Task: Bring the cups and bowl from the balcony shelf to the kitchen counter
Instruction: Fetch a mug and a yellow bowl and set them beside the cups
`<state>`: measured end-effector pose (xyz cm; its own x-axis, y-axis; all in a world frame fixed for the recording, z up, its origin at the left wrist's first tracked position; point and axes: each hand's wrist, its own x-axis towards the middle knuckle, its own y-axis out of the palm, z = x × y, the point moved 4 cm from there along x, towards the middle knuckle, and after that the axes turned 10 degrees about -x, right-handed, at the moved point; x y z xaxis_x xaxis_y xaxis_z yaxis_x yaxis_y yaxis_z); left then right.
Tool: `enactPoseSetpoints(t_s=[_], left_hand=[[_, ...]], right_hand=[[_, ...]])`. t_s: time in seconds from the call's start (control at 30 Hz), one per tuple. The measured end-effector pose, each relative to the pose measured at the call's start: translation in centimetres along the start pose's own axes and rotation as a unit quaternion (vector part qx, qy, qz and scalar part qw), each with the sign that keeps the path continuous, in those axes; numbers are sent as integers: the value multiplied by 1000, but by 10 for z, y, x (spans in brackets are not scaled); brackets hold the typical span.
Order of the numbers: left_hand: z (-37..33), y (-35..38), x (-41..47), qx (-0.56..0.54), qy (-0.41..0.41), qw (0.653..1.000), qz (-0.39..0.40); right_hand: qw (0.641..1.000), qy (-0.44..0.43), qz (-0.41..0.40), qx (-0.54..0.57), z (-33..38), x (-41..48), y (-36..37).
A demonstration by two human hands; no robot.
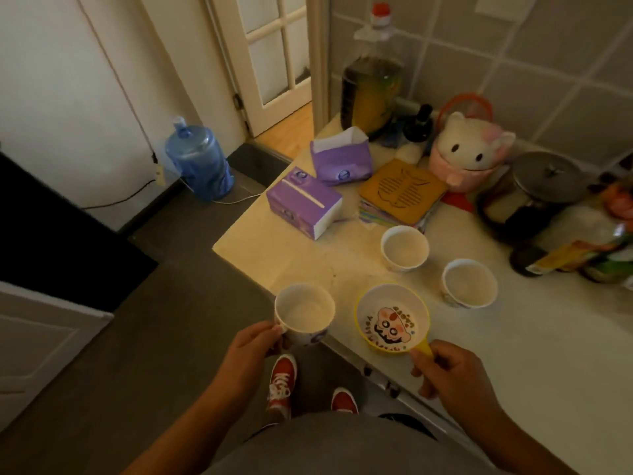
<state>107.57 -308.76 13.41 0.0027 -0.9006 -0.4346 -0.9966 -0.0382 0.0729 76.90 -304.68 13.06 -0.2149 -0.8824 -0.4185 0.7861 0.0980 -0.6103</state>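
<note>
My left hand grips the handle of a white cup, held at the counter's front edge. My right hand holds the yellow handle of a small bowl with a cartoon face inside; the bowl sits low over the pale kitchen counter. Two more white cups stand upright on the counter: one near the middle and one to its right. All look empty.
Behind the cups lie two purple tissue packs, a stack of coasters, a white cat-shaped plush jar, a large oil bottle and a metal-lidded pot. A blue water jug stands on the floor by the door.
</note>
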Motion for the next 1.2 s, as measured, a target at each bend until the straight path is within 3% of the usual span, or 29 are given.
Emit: enactPoseSetpoints(t_s=[0.3,0.57,1.03,1.2], left_hand=[[-20,35,77,102,-19,976,190],[-15,61,105,134,-38,945,295],[10,84,108,195,-33,933,300],[12,78,106,226,-17,941,253]], right_hand=[[980,138,-120,83,-7,-36,14],[949,203,-211,118,-11,-59,28],[951,177,-227,110,-31,-72,3],[956,168,-216,108,-35,-70,-4]])
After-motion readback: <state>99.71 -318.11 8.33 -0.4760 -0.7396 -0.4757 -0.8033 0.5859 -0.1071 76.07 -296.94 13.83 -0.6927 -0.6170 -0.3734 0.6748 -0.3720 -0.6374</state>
